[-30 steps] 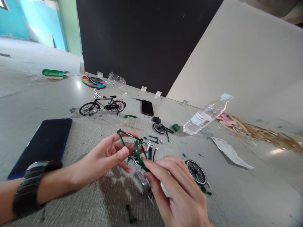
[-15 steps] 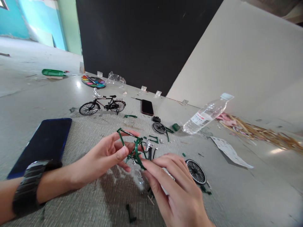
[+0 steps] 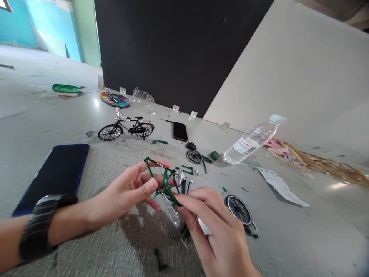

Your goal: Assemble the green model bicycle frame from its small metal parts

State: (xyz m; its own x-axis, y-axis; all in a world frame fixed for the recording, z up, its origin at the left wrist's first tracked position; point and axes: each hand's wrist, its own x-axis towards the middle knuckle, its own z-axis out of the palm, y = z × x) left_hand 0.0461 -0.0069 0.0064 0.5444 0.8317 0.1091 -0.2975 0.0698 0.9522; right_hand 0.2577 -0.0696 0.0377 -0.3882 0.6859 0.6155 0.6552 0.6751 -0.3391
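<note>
A small green bicycle frame (image 3: 157, 163) is held up above the grey mat. My left hand (image 3: 129, 188) pinches it between thumb and fingers from the left. At its lower right, my right hand (image 3: 216, 227) has thumb and forefinger closed on a curved green part (image 3: 172, 198) that meets the frame. Beneath and beside the hands lie a clear plastic piece (image 3: 172, 215), silver handlebars (image 3: 181, 177) and a small dark green part (image 3: 159, 260). One loose wheel (image 3: 238, 209) is right of my right hand, another wheel (image 3: 194, 156) farther back.
An assembled black model bicycle (image 3: 127, 127) stands behind my left hand. Around are a dark blue-edged tablet (image 3: 53, 175), a phone (image 3: 180, 131), a tilted water bottle (image 3: 250, 142), a paper sheet (image 3: 281, 185), a paint palette (image 3: 114, 100) and a green tray (image 3: 66, 89).
The view has shifted very slightly. My right hand and the curved green part have moved a little to the right; my left hand keeps its hold on the frame.
</note>
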